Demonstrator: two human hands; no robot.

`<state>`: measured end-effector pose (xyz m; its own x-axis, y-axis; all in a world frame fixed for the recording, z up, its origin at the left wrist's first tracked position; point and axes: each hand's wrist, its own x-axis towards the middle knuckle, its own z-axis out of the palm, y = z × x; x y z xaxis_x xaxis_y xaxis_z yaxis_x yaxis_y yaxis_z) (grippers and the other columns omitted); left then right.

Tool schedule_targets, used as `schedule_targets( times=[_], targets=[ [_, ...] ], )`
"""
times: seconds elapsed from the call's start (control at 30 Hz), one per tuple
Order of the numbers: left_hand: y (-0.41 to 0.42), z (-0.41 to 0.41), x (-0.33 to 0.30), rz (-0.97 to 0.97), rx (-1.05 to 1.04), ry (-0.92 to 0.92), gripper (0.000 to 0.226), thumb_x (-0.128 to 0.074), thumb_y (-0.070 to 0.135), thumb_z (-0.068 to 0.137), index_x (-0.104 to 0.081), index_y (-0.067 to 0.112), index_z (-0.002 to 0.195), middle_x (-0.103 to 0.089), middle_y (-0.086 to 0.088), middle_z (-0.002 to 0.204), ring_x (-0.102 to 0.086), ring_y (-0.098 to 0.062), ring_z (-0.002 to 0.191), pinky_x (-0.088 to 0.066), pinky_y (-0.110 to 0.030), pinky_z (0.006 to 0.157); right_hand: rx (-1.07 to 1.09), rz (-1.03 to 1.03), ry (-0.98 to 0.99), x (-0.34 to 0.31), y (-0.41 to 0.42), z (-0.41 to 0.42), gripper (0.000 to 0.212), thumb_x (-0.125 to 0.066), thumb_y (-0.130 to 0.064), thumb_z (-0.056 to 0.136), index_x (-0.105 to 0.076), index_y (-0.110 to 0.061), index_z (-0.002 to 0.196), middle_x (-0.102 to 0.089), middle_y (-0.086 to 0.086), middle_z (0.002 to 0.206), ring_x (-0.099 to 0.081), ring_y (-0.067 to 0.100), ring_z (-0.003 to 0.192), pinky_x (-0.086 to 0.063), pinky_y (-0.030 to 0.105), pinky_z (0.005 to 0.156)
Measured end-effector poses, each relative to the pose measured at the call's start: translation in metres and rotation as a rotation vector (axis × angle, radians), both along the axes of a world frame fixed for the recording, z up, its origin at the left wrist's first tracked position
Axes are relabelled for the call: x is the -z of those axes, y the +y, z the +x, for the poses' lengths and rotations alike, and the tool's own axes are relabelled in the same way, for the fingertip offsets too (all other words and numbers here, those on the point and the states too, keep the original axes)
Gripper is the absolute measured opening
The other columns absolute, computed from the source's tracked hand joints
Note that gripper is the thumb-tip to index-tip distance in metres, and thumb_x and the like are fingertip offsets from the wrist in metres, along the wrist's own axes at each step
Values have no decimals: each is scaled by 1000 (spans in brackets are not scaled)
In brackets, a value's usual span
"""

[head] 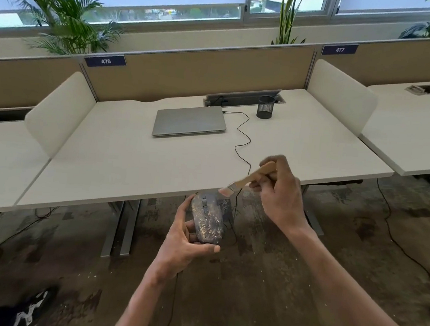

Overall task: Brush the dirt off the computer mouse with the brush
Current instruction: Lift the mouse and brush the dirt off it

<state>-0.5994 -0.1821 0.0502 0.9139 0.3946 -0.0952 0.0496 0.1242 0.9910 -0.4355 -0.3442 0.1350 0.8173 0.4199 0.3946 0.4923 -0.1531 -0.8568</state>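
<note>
Your L hand (184,240) grips dusty mouse (207,217); R hand (281,193) pinches brush (250,178) — bristles near its front. Mesh cup (265,107) — contents unseen.

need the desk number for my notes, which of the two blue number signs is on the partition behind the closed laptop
The blue sign reading 476, at the left end of the tan partition behind the closed grey laptop. The sign reading 477 belongs to the next desk right.

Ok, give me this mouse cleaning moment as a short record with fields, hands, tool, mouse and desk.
left hand: holds the computer mouse out past the desk edge, over the floor
right hand: grips the brush by its wooden handle
brush: bristles at the mouse's front end
mouse: speckled with pale dirt
desk: closed laptop, mesh pen cup
</note>
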Motion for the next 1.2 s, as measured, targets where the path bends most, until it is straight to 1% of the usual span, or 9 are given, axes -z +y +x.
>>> schedule_targets(
  times=[0.1, 0.33, 0.47, 0.57, 0.77, 0.9, 0.97, 1.07, 1.2],
  targets=[
    [-2, 1, -1, -10, 24, 9, 118, -82, -22, 69, -27, 49, 145, -77, -13, 112, -77, -37, 100, -64, -38, 82, -98, -47, -162, -17, 12, 5, 23, -53, 5, 97, -50, -10, 113, -68, 4, 88, -71, 6, 76, -57, 15, 65],
    [-5, 3, -1, -28, 47, 27, 120, -81, -24, 68, -27, 45, 148, -77, -12, 114, -77, -38, 100, -64, -40, 79, -331, -268, -306, -38, 40, 7, 35, -46, 18, 89, -49, -11, 110, -63, 3, 85, -64, 11, 73, -57, 25, 68],
    [-5, 0, 0, -30, 49, 41, 122, -83, -24, 67, -26, 44, 151, -76, -13, 115, -76, -39, 103, -64, -43, 82, -326, -318, -375, -42, 45, 11, 39, -47, 18, 87, -47, -15, 109, -63, 4, 83, -64, 21, 74, -57, 42, 68],
    [-4, 0, 1, -33, 53, 32, 121, -84, -22, 66, -28, 44, 151, -76, -14, 116, -76, -39, 103, -64, -43, 83, -359, -293, -366, -46, 50, 9, 40, -46, 19, 87, -47, -15, 108, -63, 4, 83, -66, 20, 75, -58, 40, 68],
    [-5, -2, 1, -8, 64, 45, 123, -87, -18, 66, -25, 44, 152, -76, -15, 117, -76, -36, 104, -63, -43, 88, -336, -420, -426, -45, 51, 14, 38, -45, 16, 89, -45, -18, 107, -62, 4, 80, -62, 22, 69, -56, 44, 63],
    [-3, -2, 2, -21, 50, 32, 122, -86, -20, 66, -26, 42, 152, -76, -14, 117, -76, -38, 104, -63, -43, 86, -366, -349, -344, -50, 52, 13, 35, -42, 18, 89, -48, -12, 107, -64, 8, 82, -65, 22, 73, -58, 35, 67],
    [-3, -2, 1, -36, 51, 30, 122, -87, -17, 64, -26, 41, 153, -76, -14, 117, -76, -39, 103, -64, -44, 85, -378, -365, -307, -47, 51, 14, 32, -41, 18, 90, -49, -9, 106, -62, 5, 80, -63, 20, 71, -57, 32, 68],
    [-3, -4, 1, -34, 49, 40, 125, -88, -12, 61, -24, 38, 155, -76, -11, 115, -76, -38, 103, -64, -41, 84, -336, -389, -277, -46, 47, 21, 35, -41, 17, 89, -48, -13, 105, -62, 3, 80, -63, 16, 70, -58, 34, 69],
    [-2, -2, 1, -43, 46, 28, 125, -90, -8, 59, -24, 39, 155, -76, -10, 118, -75, -38, 105, -63, -44, 86, -305, -304, -184, -47, 48, 23, 41, -38, 21, 87, -48, -14, 105, -64, 4, 83, -66, 11, 72, -58, 24, 68]
  ],
)
